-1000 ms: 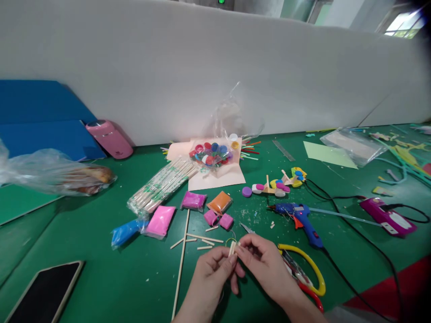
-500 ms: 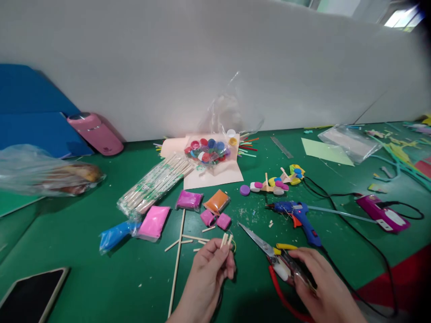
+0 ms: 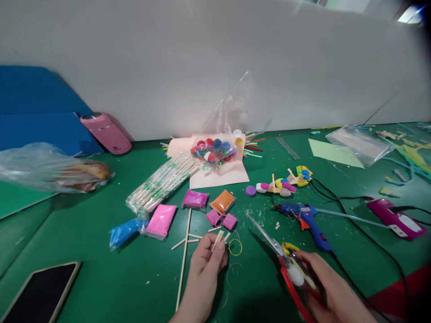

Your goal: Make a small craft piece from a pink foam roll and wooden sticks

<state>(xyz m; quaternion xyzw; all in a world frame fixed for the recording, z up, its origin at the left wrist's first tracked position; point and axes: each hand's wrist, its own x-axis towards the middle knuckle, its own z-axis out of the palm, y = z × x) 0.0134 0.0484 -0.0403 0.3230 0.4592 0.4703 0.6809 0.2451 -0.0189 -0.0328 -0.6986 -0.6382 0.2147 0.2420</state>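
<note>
My left hand (image 3: 205,278) is closed around a few short wooden sticks (image 3: 217,240), their cut ends poking up past the fingertips. On its left lie a long thin wooden stick (image 3: 184,264) and several short stick pieces (image 3: 179,244). Just beyond are pink bottle caps (image 3: 230,221), with a yellow rubber band (image 3: 235,247) beside the fingers. My right hand (image 3: 332,287) grips scissors (image 3: 269,235) by the handles, blades pointing away and left. Red and yellow handle parts show; the fingers partly hide them.
A blue glue gun (image 3: 303,215) with its cord lies right, near small clay-and-stick figures (image 3: 283,185). Orange (image 3: 222,202) and pink (image 3: 160,221) clay packets, bagged chopsticks (image 3: 163,184) and a bag of colored caps (image 3: 215,150) lie ahead. A phone (image 3: 40,291) is at left.
My right hand has the scissors tilted and shifted slightly right. My left hand has turned a little, still holding the sticks. The view has swung slightly left.
</note>
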